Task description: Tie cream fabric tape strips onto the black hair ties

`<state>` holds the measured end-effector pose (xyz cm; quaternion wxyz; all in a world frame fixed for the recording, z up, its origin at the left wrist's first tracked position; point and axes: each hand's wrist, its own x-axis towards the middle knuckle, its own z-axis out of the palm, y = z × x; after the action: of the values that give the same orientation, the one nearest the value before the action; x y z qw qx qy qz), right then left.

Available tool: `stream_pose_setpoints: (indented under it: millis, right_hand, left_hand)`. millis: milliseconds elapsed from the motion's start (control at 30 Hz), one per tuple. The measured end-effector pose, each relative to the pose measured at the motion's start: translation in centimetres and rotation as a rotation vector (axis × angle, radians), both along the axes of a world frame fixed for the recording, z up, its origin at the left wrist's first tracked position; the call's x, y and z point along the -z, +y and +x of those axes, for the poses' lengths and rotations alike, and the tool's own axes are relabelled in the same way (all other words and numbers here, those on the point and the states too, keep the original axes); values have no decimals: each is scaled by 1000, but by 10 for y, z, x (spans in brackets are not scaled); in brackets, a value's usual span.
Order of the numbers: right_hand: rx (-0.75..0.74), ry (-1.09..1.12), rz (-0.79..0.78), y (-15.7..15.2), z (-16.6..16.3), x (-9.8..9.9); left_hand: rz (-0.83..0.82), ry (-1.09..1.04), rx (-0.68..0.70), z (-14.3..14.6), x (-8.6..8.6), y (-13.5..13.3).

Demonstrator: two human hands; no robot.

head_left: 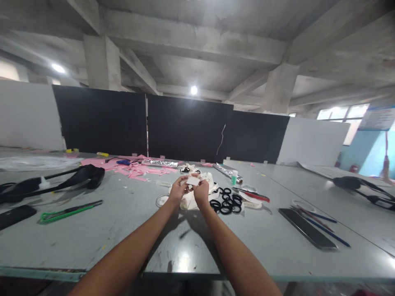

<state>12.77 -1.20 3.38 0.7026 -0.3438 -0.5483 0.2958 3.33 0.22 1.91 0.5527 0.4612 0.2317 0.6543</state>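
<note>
My left hand (pixel 177 191) and my right hand (pixel 201 191) meet above the grey table (pixel 123 230), both pinching a small white piece of ribbon or fabric (pixel 193 180) between them. Under the hands lies a heap of cream ribbon pieces (pixel 189 202). Just right of my right hand sits a cluster of black elastic rings (pixel 227 201). A clear round tape roll (pixel 161 200) lies left of my left hand.
Pink fabric scraps (pixel 135 168) and foil strips (pixel 160 163) lie farther back. A green utility knife (pixel 69 211) and black frames (pixel 52 183) are at left. Red scissors (pixel 254 195), a small green-capped bottle (pixel 234 177), a dark phone (pixel 307 228) and blue pens (pixel 327 230) are at right.
</note>
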Motion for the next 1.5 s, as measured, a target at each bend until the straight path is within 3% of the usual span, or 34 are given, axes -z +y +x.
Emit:
stream_pose_setpoints:
  millis: [233, 500, 700, 1133, 1367, 1500]
  right_hand:
    - [45, -63, -3, 1, 0, 2]
    - [53, -171, -4, 0, 3, 5]
    - [54, -217, 50, 0, 7, 3]
    - [38, -174, 14, 0, 7, 1]
    - [63, -167, 13, -3, 6, 1]
    - [68, -159, 22, -4, 5, 0]
  left_hand:
    - [-103, -124, 107, -1, -8, -12]
    - [-152, -97, 59, -2, -19, -18]
    - [-149, -69, 40, -2, -16, -13]
    - [-55, 66, -22, -5, -9, -6]
    - [-189, 41, 83, -1, -12, -15]
    - [-300, -82, 195, -5, -20, -24]
